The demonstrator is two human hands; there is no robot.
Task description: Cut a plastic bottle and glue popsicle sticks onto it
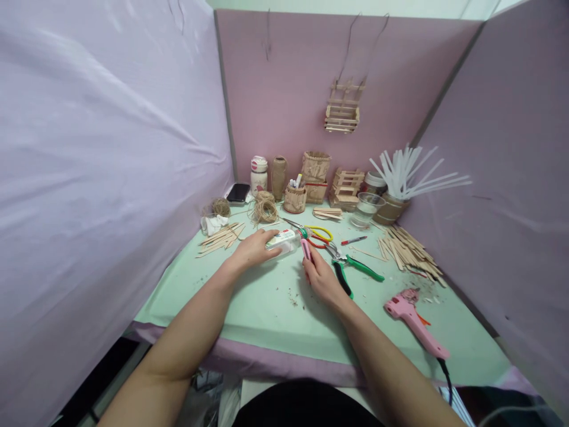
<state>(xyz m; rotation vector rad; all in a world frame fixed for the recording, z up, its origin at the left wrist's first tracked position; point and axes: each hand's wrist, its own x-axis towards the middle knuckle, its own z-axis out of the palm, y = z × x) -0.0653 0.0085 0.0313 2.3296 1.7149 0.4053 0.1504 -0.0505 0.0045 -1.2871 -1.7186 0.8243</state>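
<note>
A clear plastic bottle point(288, 239) with a white and green label lies on its side on the pale green tabletop, its neck toward the right. My left hand point(255, 248) grips it near the base, the fingers over the label and the thumb along the near side. In my right hand point(320, 276) is a pink cutter point(306, 249), held upright close to the bottle's neck. Whether its tip touches the bottle is too small to tell. Behind the neck lie scissors point(320, 232) with yellow handles, and red-handled ones partly show beside the cutter.
Green-handled pliers point(364, 268) and a pink glue gun point(418, 326) lie on the right. Wooden sticks point(409, 252) spread at the right, more point(222, 238) at the left. Twine point(265, 209), a plastic cup point(368, 207) and glue sticks point(402, 172) stand along the back.
</note>
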